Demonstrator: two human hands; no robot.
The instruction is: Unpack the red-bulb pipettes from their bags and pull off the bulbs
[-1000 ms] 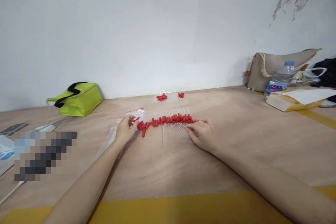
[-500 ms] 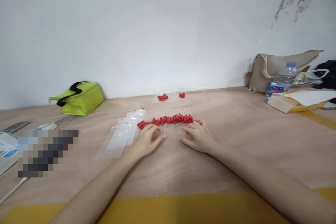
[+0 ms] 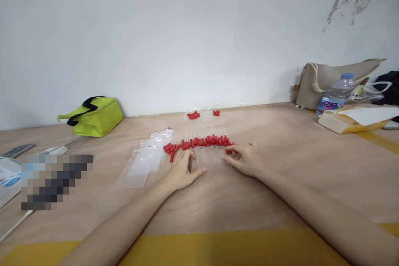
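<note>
A row of thin clear tubes (image 3: 212,160) with red rubber bulbs (image 3: 202,141) lies in front of me; they look like droppers. The bulbs form an uneven band across the tubes, with clear ends showing on both sides of it. My left hand (image 3: 182,169) rests at the row's left end, thumb stretched out and apart from the curled fingers. At the right end is my right hand (image 3: 247,158), its thumb and forefinger apart beside the outermost tubes and bulbs. Neither hand visibly grips anything. Clear zip bags (image 3: 145,160) lie left of the row.
Behind the row, red bulbs (image 3: 193,115) lie on a clear bag near the wall. A lime-green bag (image 3: 99,118) stands back left. On the right are a water bottle (image 3: 335,95), a beige bag (image 3: 330,77) and an open paper package (image 3: 349,122). A phone (image 3: 18,151) lies far left.
My right hand has shifted right, away from the tubes' middle. My left thumb has moved right and spread from the fingers. One red bulb by my left fingers now points toward me.
</note>
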